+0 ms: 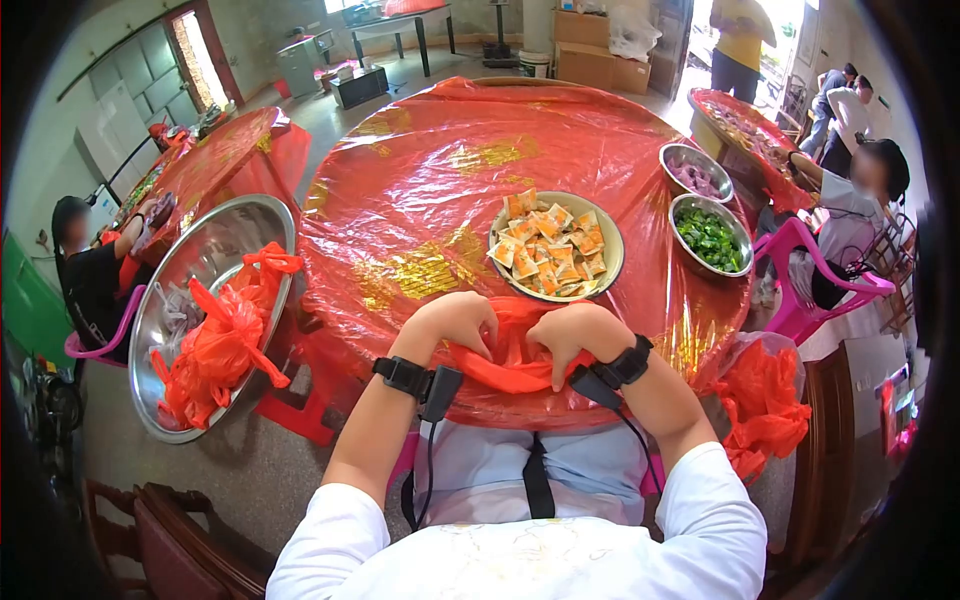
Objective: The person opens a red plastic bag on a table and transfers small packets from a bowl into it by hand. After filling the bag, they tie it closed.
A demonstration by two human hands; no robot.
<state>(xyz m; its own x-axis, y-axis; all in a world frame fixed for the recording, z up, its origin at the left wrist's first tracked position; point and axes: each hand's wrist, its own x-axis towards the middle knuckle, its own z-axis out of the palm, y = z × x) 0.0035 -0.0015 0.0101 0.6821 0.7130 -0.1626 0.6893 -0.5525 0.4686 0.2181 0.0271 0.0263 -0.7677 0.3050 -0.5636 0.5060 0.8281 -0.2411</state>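
Observation:
At the near edge of the round table (385, 165), my left hand (462, 322) and my right hand (568, 338) hold a red plastic bag (510, 345) between them. My left hand's fingers close on the bag's left side, and my right hand grips its right side. What is inside the bag cannot be made out. Just beyond the hands stands a bowl (612, 240) full of small orange-and-white packets (545, 243). A bowl of green pieces (708, 235) and a bowl of purplish pieces (693, 175) sit at the table's right side.
A large metal basin (150, 345) with tied red bags (225, 335) stands at left. More red bags (762, 405) hang at right. People sit at side tables left and right, the right one by a pink chair (825, 285). Others stand behind at back right.

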